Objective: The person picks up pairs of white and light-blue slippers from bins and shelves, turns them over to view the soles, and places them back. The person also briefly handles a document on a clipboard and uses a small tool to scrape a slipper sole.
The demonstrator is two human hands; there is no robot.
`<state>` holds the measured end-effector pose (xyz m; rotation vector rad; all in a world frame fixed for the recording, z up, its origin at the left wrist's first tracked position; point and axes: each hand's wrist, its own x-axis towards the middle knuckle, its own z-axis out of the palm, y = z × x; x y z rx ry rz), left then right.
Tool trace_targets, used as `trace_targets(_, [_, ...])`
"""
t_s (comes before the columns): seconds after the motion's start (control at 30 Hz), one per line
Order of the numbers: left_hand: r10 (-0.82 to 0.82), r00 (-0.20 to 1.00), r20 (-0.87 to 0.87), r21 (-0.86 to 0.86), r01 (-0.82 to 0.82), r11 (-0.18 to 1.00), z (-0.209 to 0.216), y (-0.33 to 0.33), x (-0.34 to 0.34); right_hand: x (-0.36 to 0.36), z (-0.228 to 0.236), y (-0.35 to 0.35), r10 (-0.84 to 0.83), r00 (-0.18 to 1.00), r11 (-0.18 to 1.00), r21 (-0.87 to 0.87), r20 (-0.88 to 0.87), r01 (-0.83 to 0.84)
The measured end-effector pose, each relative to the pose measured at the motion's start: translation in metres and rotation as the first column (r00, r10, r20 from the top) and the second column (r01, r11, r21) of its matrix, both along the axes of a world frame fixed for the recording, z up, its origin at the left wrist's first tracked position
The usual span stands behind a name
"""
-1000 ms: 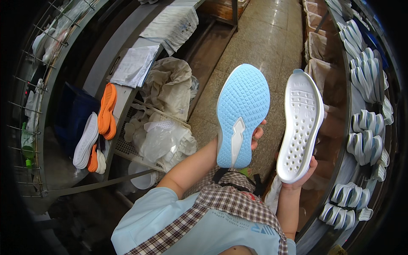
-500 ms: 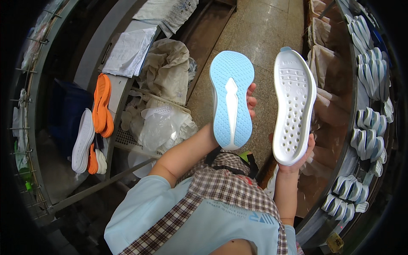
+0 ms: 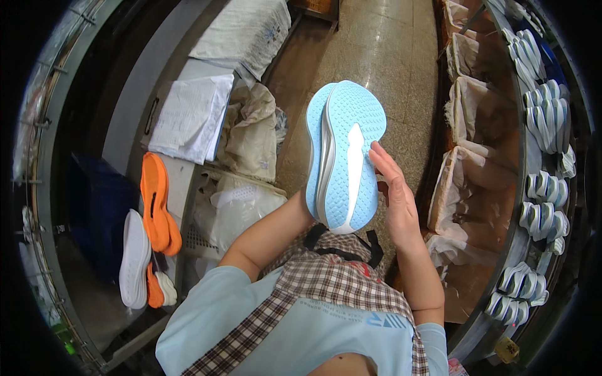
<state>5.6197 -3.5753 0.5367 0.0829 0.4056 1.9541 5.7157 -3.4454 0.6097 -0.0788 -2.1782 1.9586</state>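
Two blue shoe soles were up in the air near the middle, a bit toward 2 o'clock. They stood close together, with the round tops at 12 o'clock. The front sole (image 3: 352, 156) showed its bottom, and the back sole (image 3: 315, 125) peeked out on the 9 o'clock side. It looked like the person was putting the two side by side as a pair.

The left arm (image 3: 269, 232) came in from 7 o'clock and went behind the soles. The left hand was hidden there, so I could not tell how tight it was or which sole it had. The right hand (image 3: 401, 200) was at 3 o'clock. Its fingers were loose and nearly straight, its thumb was off to one side, and it did not seem to grip anything. One fingertip looked like it just touched the front sole's edge.

I think the next move called for lining up the edges and keeping both soles snug so neither slid.

The front sole was light blue with little bumps all over. A white strip ran down its middle to the 6 o'clock end. Its side had white and gray lines. It looked clean, and I saw no rips. The insides of the soles did not show.
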Motion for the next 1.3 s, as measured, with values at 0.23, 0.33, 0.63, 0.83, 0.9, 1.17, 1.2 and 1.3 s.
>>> trace_targets(0.23, [0.059,0.989,0.135,-0.029,-0.056,0.998,0.009,0.021,-0.035,-0.038,0.002,0.017,0.013,1.000,0.978,-0.208,-0.006,-0.014])
trace_targets(0.33, [-0.010,0.992,0.128,0.065,0.002,0.998,0.002,0.042,-0.055,-0.053,-0.004,0.040,0.015,0.999,0.980,-0.199,-0.035,-0.021])
trace_targets(0.63, [-0.069,0.983,0.171,0.107,0.052,0.993,-0.015,0.157,-0.144,-0.127,-0.015,0.171,0.073,0.983,0.991,-0.098,-0.166,-0.090])
trace_targets(0.83, [0.088,0.989,0.115,0.071,-0.097,0.993,-0.011,0.243,-0.226,-0.194,0.004,0.274,0.162,0.956,0.986,0.006,-0.244,-0.166])
trace_targets(0.9, [0.143,0.985,0.099,0.069,-0.150,0.986,-0.014,0.263,-0.253,-0.219,0.003,0.299,0.189,0.949,0.981,-0.001,-0.254,-0.196])
trace_targets(1.17, [0.142,0.988,0.068,-0.213,-0.125,0.969,-0.005,0.349,-0.380,-0.363,-0.024,0.386,0.217,0.969,0.962,-0.141,-0.115,-0.232])
trace_targets(1.2, [0.179,0.983,-0.032,-0.234,-0.182,0.955,-0.004,0.364,-0.403,-0.387,-0.028,0.398,0.200,0.976,0.977,-0.058,-0.085,-0.205])
trace_targets(1.3, [0.270,0.899,-0.346,-0.292,-0.377,0.879,0.002,0.412,-0.481,-0.472,-0.036,0.430,0.147,0.989,0.985,0.093,0.015,-0.148])
